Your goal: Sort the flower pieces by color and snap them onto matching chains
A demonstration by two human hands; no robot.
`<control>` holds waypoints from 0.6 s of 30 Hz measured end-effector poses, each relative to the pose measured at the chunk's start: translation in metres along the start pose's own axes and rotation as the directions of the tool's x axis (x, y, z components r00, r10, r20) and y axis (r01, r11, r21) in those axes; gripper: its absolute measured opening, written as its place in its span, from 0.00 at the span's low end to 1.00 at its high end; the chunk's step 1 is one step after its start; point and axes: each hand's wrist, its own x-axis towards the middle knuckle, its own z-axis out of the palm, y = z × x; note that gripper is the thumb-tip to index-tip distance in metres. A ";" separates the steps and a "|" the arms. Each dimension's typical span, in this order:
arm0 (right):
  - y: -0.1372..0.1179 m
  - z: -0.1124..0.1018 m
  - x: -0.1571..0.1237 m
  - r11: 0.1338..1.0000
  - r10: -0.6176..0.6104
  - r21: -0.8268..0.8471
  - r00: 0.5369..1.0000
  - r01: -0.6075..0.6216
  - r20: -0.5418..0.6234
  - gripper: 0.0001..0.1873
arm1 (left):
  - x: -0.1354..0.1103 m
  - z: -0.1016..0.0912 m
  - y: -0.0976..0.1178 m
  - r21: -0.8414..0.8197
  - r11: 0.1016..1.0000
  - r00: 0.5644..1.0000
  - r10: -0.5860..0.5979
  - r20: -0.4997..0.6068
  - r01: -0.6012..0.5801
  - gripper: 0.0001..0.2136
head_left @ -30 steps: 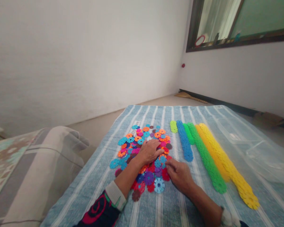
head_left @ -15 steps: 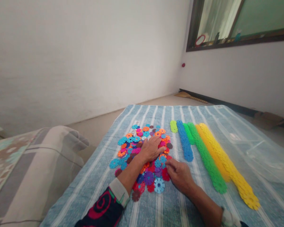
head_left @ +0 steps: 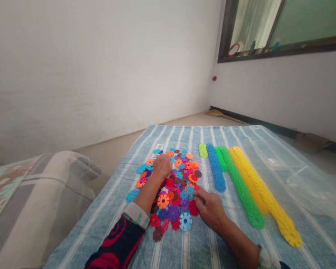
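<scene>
A pile of flat snowflake-shaped plastic discs (head_left: 176, 185) in blue, orange, red, purple and pink lies on a blue striped cloth (head_left: 184, 246). My left hand (head_left: 162, 167) rests fingers-down on the far left part of the pile, near its back edge. At the pile's near right edge, my right hand (head_left: 209, 208) lies with curled fingers touching the red and blue discs. I cannot see whether either hand has a disc pinched. To the right lie sorted rows of discs: a blue row (head_left: 215, 168), a green row (head_left: 239, 186) and a yellow row (head_left: 264, 196).
A clear plastic bag (head_left: 296, 175) lies at the cloth's right side. A grey and patterned cushion (head_left: 36, 201) sits to the left. White walls stand behind, with a dark-framed window (head_left: 280, 30) at the upper right.
My left hand has slid from the middle of the pile to its far left part, uncovering orange and red discs. The right hand has stayed almost still.
</scene>
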 end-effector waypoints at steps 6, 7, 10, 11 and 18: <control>-0.001 -0.001 0.001 1.000 -0.003 0.008 1.000 0.003 0.000 0.14 | 0.018 0.001 -0.005 0.028 0.997 0.993 -0.073 0.092 0.070 0.14; -0.001 -0.001 0.001 1.000 -0.003 0.007 1.000 0.003 0.001 0.14 | 0.020 0.002 -0.006 0.020 0.997 0.992 -0.075 0.100 0.074 0.14; -0.002 0.000 0.001 1.000 -0.004 -0.005 1.000 0.004 -0.012 0.14 | 0.023 0.006 -0.008 -0.010 0.997 0.993 -0.080 0.091 0.081 0.13; -0.002 0.000 0.001 1.000 -0.003 -0.009 1.000 0.003 -0.017 0.14 | 0.023 0.008 -0.009 -0.023 0.997 0.993 -0.077 0.087 0.079 0.13; 0.000 0.001 0.000 1.000 -0.005 -0.005 1.000 0.005 -0.016 0.14 | 0.015 0.010 -0.019 -0.124 0.992 0.999 0.000 0.055 0.007 0.12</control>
